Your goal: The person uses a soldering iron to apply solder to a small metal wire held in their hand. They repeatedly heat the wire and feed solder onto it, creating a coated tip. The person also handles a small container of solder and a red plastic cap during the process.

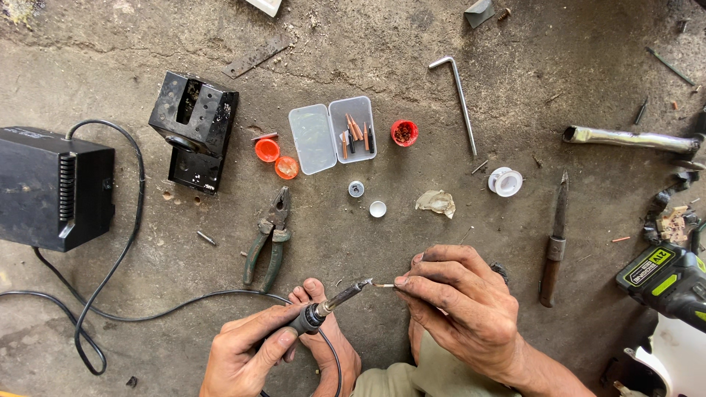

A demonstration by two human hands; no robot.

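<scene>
On inspection I found the left hand (246,349) closed around the dark grip of a soldering iron (331,300), fingers wrapped and thumb along the handle, so the metal tip pointed up and to the right, away from the body. Its black cord (132,312) ran off leftward across the concrete floor (515,117) in loops toward a black box (55,187), which I judged to be its power unit. The right hand (460,301) was pinched shut at thumb and forefinger on a short thin wire piece (384,285), holding it level so its free end met the iron's tip; the pinch kept the fingers back from the tip. Both hands worked low, just above a bare foot (327,345) and the person's knee, apparently for steadiness. Within reach above the hands lay green-handled pliers (268,239), jaws pointing away. Farther up sat an open clear plastic case (332,136) with copper-coloured tips in its right half, flanked by two orange caps (276,158) on the left and a small red cup (404,132) on the right. A black metal stand (193,129) stood left of them. To the right lay a bent metal rod (462,99), a white plastic fitting (505,181), a rusty knife-like tool (555,239), a metal tube (632,138), and at the frame edge a green and black cordless drill (665,279).
</scene>
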